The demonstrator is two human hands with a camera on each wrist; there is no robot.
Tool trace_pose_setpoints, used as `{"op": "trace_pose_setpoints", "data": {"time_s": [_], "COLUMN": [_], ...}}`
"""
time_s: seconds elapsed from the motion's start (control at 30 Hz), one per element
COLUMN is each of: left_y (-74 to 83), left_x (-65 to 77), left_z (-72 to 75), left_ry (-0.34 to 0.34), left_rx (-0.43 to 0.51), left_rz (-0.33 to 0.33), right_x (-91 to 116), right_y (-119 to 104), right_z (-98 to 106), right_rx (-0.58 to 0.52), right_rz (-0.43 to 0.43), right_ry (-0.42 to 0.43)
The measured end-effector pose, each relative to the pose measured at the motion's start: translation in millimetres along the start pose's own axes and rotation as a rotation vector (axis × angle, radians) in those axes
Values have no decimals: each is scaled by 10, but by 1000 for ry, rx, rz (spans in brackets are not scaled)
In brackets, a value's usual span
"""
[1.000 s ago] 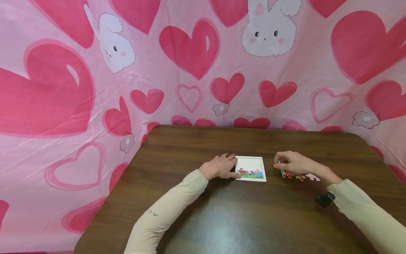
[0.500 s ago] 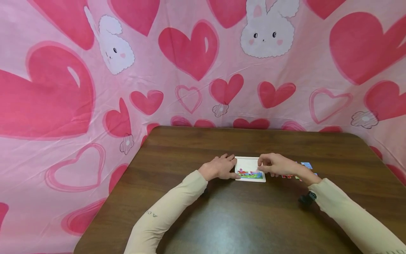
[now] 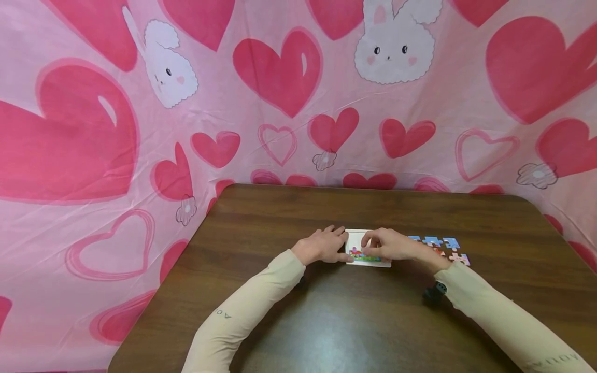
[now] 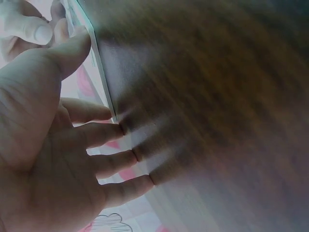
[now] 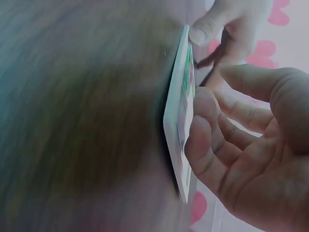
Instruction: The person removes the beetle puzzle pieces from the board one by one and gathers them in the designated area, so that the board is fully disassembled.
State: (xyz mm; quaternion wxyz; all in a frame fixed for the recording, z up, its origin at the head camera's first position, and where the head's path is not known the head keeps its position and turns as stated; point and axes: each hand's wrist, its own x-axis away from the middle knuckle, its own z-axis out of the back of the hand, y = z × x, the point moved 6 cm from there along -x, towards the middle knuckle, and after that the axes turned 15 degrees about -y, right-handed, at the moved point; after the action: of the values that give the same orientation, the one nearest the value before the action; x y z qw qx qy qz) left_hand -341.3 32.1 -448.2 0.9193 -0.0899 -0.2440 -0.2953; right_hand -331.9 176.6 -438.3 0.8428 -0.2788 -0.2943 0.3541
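Note:
A white-framed jigsaw tray (image 3: 358, 230) lies on the table, with a colourful strip of fitted pieces (image 3: 364, 257) along its near side. My left hand (image 3: 322, 245) rests flat at the tray's left edge, fingers spread and the thumb over its near left corner. Over the tray's middle, my right hand (image 3: 391, 243) has its thumb and fingertips bent together, pinching a puzzle piece that the fingers mostly hide. The right wrist view shows the right fingers (image 5: 199, 137) close against the tray's face, with the left thumb (image 5: 199, 36) at the far end.
Several loose puzzle pieces lie right of the tray, among them a blue one (image 3: 432, 241), another blue one (image 3: 451, 242) and a pink one (image 3: 459, 258). The brown wooden table (image 3: 298, 321) meets a pink heart-print cloth (image 3: 280, 171) at the back.
My right hand has moved left from the loose pieces to above the tray, uncovering pieces on the right. The left hand stays at the tray's edge.

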Motion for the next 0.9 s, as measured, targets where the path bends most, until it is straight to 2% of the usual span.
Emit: {"op": "trace_pose_setpoints", "data": {"time_s": [0.3, 0.63, 0.9], "left_y": [20, 21, 16], "left_x": [10, 25, 39], "left_z": [5, 17, 17], "left_ry": [12, 19, 16], "left_rx": [-20, -17, -12], "left_rz": [-9, -9, -14], "right_x": [-150, -210, -234], "right_y": [-13, -44, -76], "right_z": [-66, -65, -67], "right_rx": [28, 139, 115], "right_rz": [-16, -71, -114], "right_ry": [11, 81, 59]}}
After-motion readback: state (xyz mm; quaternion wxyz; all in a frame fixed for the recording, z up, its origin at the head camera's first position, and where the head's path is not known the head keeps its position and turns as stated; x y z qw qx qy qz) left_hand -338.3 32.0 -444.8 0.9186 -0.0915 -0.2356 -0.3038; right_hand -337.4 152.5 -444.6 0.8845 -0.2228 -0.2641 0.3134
